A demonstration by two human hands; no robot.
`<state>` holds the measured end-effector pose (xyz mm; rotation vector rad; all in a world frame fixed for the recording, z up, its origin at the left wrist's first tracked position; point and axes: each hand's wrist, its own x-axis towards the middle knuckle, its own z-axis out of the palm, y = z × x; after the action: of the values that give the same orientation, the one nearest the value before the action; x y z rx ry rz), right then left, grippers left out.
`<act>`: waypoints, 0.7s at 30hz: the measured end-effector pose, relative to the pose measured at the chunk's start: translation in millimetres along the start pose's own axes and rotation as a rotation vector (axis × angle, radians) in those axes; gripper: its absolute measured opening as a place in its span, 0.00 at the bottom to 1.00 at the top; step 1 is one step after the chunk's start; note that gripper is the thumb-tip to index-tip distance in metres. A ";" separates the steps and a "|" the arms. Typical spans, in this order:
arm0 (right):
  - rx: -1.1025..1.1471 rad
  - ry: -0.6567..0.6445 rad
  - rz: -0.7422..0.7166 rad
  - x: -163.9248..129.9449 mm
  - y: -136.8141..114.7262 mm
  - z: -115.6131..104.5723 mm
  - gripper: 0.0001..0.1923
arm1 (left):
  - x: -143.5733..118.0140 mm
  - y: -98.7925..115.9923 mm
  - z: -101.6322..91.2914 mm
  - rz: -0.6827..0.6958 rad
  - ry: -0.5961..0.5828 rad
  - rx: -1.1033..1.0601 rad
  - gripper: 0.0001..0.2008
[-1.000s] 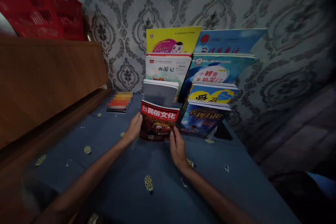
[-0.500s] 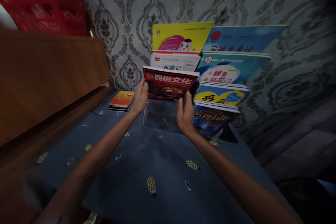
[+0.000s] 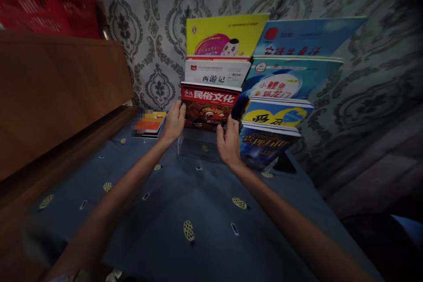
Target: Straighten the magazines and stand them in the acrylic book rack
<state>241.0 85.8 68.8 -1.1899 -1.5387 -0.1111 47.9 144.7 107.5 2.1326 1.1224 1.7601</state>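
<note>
Both hands hold a red-covered book (image 3: 209, 108) upright in a clear tiered display stand (image 3: 198, 147) on a blue patterned cloth (image 3: 185, 202). The left hand (image 3: 174, 122) grips the book's left edge with fingers curled around it; the right hand (image 3: 228, 141) clasps its lower right corner. Since a moment ago the book has settled slightly lower, into the tier just below the white book (image 3: 216, 72), leaving the stand's front tier bare. Right of the red book stand blue books (image 3: 274, 116); left of it lies a small flat stack (image 3: 150, 124)
</note>
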 end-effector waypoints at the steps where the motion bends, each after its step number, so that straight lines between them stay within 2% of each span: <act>1: 0.000 -0.009 0.004 -0.3 1.5 0.9 0.27 | 0.7 -0.4 0.5 0.018 0.000 0.032 0.27; 9: 0.042 -0.065 0.032 -1.9 15.0 7.4 0.28 | -3.5 -0.6 4.4 -0.010 -0.006 0.176 0.11; 11: 0.045 -0.069 0.054 -3.3 18.0 8.9 0.27 | -0.5 4.0 0.4 0.011 -0.010 0.225 0.14; 15: 0.051 -0.078 0.094 -8.8 22.8 12.9 0.26 | 11.0 18.7 -9.4 0.138 -0.042 0.272 0.30; 17: 0.055 -0.071 0.096 -11.9 24.5 15.0 0.27 | 14.8 25.4 -11.4 0.159 -0.083 0.323 0.30; 21: 0.062 -0.046 0.101 -15.6 25.8 17.8 0.27 | 15.3 30.6 -8.9 0.106 -0.113 0.445 0.26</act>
<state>245.0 99.9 37.0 -1.2255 -1.5078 0.0308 53.9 129.7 139.0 2.5451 1.5092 1.5122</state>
